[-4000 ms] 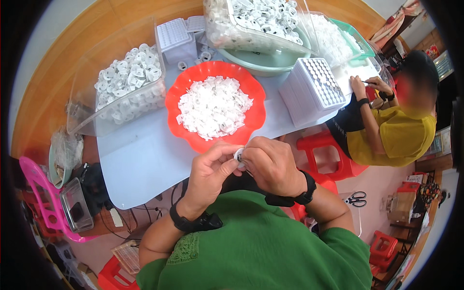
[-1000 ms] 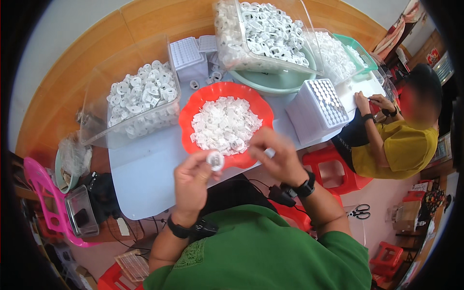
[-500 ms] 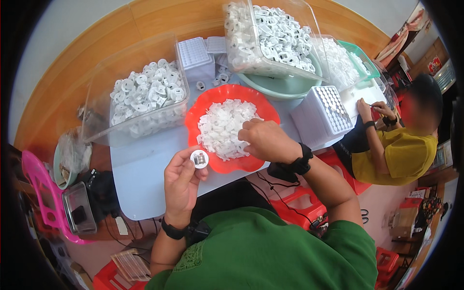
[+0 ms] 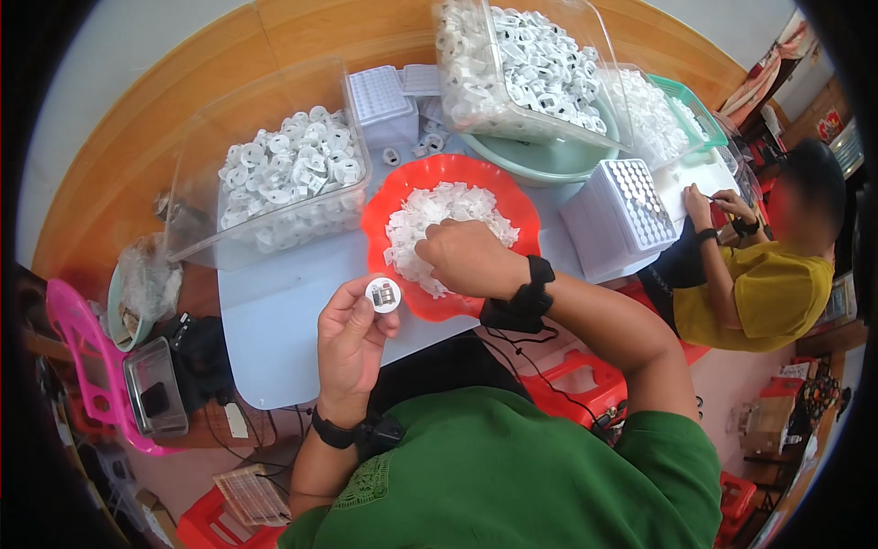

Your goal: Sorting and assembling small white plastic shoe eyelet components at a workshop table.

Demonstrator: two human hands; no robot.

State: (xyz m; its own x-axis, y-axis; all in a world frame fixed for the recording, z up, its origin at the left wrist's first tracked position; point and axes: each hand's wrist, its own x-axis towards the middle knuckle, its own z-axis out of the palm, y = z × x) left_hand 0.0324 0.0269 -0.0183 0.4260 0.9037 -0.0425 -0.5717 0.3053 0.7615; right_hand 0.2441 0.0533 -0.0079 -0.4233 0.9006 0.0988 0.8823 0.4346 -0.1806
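Note:
My left hand is closed on a small round white part, whose open face shows metal pieces inside. It holds the part at the near left edge of a red scalloped bowl. Over the bowl, my right hand has its fingers curled together above a heap of small white plastic pieces. What those fingers hold, if anything, is hidden. The two hands are apart, with the right one farther from me than the left.
Clear bins of white round parts stand at the left and far middle. A white tray stack is right of the bowl, another stack behind it. A co-worker in yellow sits at the right with a thin tool.
My right hand has moved left across the bowl, toward the round part. My left hand keeps holding that part. The whole view has shifted slightly.

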